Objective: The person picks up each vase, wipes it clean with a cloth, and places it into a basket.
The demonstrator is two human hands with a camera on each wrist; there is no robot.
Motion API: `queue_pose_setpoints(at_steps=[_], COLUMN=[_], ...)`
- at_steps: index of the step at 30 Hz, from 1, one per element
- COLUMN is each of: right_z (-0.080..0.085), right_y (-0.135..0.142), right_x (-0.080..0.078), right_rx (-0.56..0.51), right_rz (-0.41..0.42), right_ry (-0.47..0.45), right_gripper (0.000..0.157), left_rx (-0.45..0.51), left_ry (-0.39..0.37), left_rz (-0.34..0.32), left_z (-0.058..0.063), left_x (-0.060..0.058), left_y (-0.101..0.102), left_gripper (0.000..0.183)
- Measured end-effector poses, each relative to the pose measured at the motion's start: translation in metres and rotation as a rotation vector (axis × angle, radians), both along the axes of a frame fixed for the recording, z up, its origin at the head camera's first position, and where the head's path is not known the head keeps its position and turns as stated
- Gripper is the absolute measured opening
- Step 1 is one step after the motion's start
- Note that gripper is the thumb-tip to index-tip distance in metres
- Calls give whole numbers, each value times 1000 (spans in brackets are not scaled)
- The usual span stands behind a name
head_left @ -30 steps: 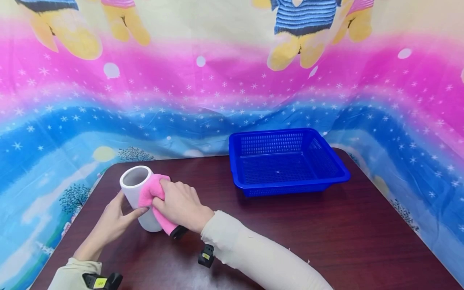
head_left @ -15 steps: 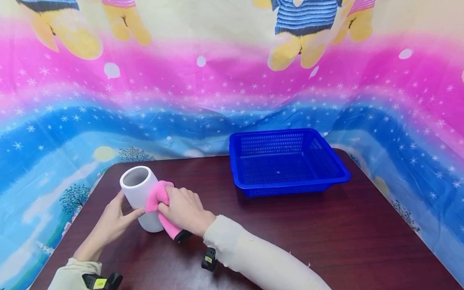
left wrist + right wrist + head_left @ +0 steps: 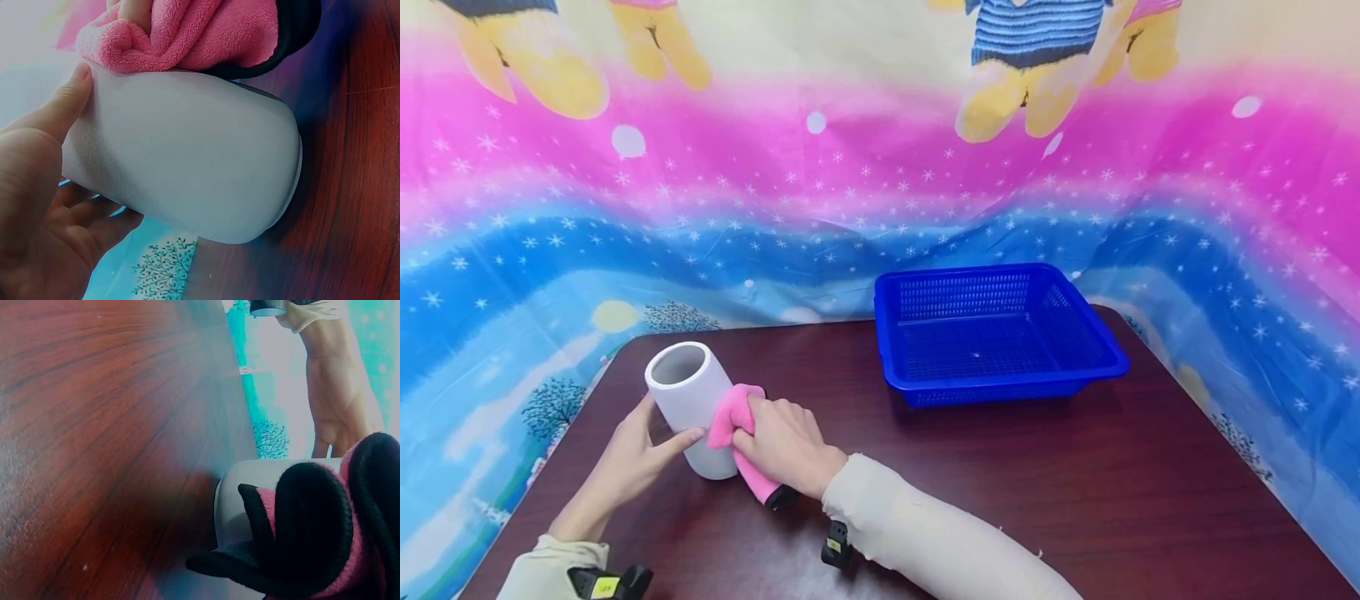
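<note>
A white cylindrical vase with a wide round mouth stands on the dark wooden table at the left. My left hand grips its near left side, thumb across the front and fingers round the back; the left wrist view shows the thumb on the smooth white wall. Bunched in my right hand is a pink cloth with black edging, held against the vase's right side. In the right wrist view the folded cloth covers much of the vase, and my right hand is out of sight.
A blue plastic basket with slotted walls stands at the back right of the table. Behind the table hangs a colourful printed curtain. Black cameras sit on both wrists.
My right hand has slid the pink cloth down and to the right along the vase's side, uncovering more of its front. The left hand keeps its grip and the vase stays in place.
</note>
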State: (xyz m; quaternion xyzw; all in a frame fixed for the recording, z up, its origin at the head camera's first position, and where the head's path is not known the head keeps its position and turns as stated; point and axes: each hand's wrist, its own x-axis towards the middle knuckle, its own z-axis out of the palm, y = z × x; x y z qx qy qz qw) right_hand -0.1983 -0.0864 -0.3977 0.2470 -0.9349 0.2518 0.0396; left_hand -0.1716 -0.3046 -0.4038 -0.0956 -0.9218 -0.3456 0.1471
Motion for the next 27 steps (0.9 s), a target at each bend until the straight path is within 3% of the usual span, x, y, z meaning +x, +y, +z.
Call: queue_pose_setpoints(at_steps=[16, 27], right_z=[-15, -40], right_y=[-1, 1], right_x=[4, 3], right_rx=[80, 183], right_rz=[-23, -47], right_ry=[14, 2], right_gripper=[26, 30], left_rx=[5, 12], left_ry=[-27, -42], left_rz=[-5, -5], left_z=[0, 1], left_x=[1, 1], left_y=[1, 1], left_gripper=[79, 84])
